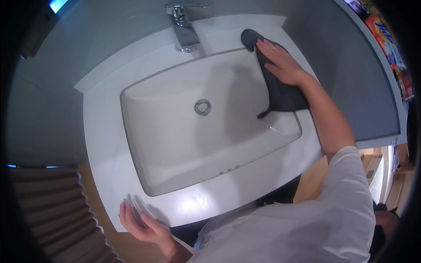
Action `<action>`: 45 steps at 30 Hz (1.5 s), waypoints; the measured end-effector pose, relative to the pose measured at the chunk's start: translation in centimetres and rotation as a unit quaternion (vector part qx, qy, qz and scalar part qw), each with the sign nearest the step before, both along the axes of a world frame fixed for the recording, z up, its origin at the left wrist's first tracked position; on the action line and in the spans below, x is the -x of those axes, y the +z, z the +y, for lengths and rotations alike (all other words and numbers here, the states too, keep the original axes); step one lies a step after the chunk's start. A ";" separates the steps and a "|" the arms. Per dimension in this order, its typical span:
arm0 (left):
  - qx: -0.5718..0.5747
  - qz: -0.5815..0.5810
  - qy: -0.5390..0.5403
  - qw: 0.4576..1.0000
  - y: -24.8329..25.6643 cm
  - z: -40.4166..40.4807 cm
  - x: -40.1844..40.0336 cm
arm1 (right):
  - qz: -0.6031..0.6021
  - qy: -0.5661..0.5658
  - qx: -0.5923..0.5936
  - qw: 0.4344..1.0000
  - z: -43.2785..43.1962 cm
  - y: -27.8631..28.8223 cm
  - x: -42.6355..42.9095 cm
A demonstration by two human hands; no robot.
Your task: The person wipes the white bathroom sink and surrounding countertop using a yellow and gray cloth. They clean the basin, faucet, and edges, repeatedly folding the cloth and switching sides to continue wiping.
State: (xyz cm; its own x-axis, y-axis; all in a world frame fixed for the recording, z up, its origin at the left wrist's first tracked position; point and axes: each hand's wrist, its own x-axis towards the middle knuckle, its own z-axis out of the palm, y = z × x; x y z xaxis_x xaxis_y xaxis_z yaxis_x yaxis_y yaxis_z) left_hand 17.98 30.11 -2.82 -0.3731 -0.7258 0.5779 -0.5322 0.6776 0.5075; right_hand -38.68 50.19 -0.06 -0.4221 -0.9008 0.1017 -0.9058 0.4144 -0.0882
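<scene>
My right hand (279,62) lies flat, palm down, on a dark grey cloth (284,95) at the right side of the white washbasin counter (204,203). The cloth covers part of the basin's right rim, and a small tip of it hangs into the white basin (164,131). Near the counter's front left corner, my left hand (144,227) is empty, with its fingers apart and slightly curled. Whether it touches the counter edge I cannot tell. A chrome faucet (185,33) stands behind the basin, whose round metal drain (203,107) shows.
A low white backsplash (230,23) runs along the wall behind the counter. At the right stands a grey panel (358,82) with a light frame, and beyond it a red and blue detergent package (383,39). A brown pleated curtain (56,210) hangs at lower left.
</scene>
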 end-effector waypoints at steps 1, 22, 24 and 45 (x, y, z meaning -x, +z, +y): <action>-0.004 0.007 0.000 1.000 -0.1 0.0 0.0 | 0.005 0.003 0.013 1.000 -1.1 -0.4 1.2; -0.024 0.014 -0.009 1.000 -0.2 0.3 -0.6 | -0.021 0.152 -0.002 0.988 -15.6 1.3 -3.0; -0.022 0.003 -0.009 1.000 0.1 0.4 -0.5 | -0.068 0.150 -0.032 0.986 -17.3 2.3 -4.1; 0.008 0.053 -0.021 0.998 0.6 -0.1 0.4 | 0.148 0.320 0.177 0.919 -36.2 -2.9 -17.4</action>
State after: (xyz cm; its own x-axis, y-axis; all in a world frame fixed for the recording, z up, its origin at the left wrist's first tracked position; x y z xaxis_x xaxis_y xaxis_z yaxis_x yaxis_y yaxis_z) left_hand 17.57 29.97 -2.18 -0.3386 -0.7011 0.6275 -0.4477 0.7066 0.5479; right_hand -21.33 14.01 -2.96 0.2763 -0.8432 0.4612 -0.9599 -0.2189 0.1749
